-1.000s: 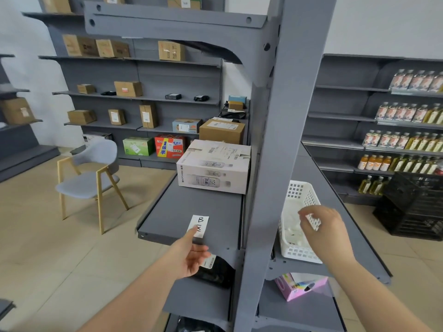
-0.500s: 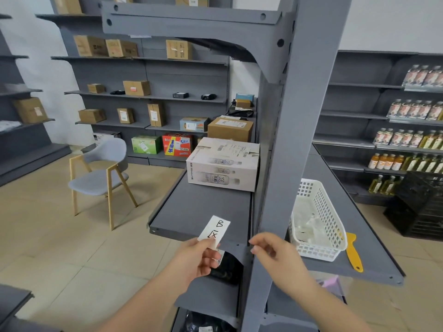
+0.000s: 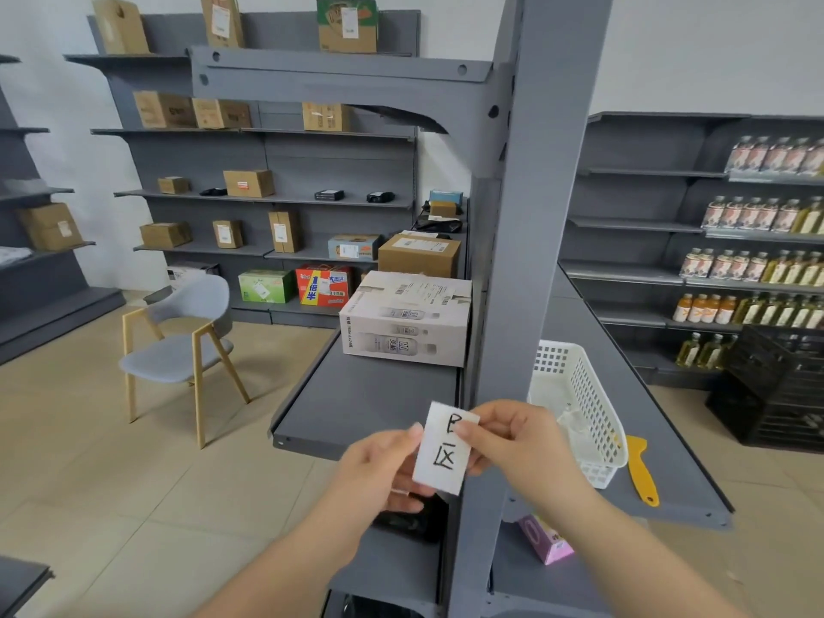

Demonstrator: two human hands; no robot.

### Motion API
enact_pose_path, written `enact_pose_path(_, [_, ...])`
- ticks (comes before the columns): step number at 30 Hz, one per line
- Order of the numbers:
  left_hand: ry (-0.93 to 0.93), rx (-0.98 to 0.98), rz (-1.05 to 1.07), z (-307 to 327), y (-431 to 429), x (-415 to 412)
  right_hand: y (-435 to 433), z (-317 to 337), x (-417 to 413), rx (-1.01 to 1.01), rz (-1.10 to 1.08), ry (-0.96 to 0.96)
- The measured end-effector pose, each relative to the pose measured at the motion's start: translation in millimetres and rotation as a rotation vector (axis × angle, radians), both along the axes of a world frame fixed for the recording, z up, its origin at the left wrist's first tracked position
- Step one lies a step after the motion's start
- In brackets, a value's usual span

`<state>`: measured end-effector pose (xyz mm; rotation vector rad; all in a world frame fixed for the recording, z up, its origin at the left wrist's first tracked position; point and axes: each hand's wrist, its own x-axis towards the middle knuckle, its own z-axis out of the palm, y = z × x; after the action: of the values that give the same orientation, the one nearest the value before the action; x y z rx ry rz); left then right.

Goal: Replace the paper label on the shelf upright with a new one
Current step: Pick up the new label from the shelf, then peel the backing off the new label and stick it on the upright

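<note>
A white paper label with black handwritten characters is held upright in front of the grey shelf upright, near its lower part. My left hand pinches the label's left edge. My right hand pinches its upper right corner from the other side. The label's right edge overlaps the left edge of the upright; whether it touches the metal I cannot tell. No other label shows on the upright's visible face.
A white plastic basket and a yellow scraper lie on the right shelf. A white carton sits on the left shelf board. A grey chair stands to the left, black crates to the right.
My right hand left the basket, crossed the upright to the left and took hold of the label. My left hand raised the label closer to the upright.
</note>
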<state>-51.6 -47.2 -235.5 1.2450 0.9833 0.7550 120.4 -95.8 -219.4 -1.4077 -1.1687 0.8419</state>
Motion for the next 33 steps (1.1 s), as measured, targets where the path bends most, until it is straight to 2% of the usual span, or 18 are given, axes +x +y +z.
enact_pose_path(3, [-0.078, 0.106, -0.003, 17.3, 2.4, 6.7, -12.0, 13.6, 5.0, -0.019, 0.088, -0.097])
enact_pose_path(7, [-0.168, 0.222, -0.033, 33.7, -3.1, 20.6, -26.0, 27.7, 5.3, 0.088, -0.009, -0.163])
enact_pose_path(10, [-0.222, 0.236, -0.047, 38.5, -7.7, 27.8, -37.5, 35.4, 5.4, 0.202, -0.123, -0.116])
enact_pose_path(17, [-0.244, 0.259, -0.067, 43.4, -13.7, 36.2, -52.0, 41.5, 4.8, 0.264, -0.189, -0.055])
enact_pose_path(33, [-0.265, 0.343, -0.081, 48.5, -21.7, 36.2, -57.8, 42.1, 6.2, 0.327, -0.136, 0.073])
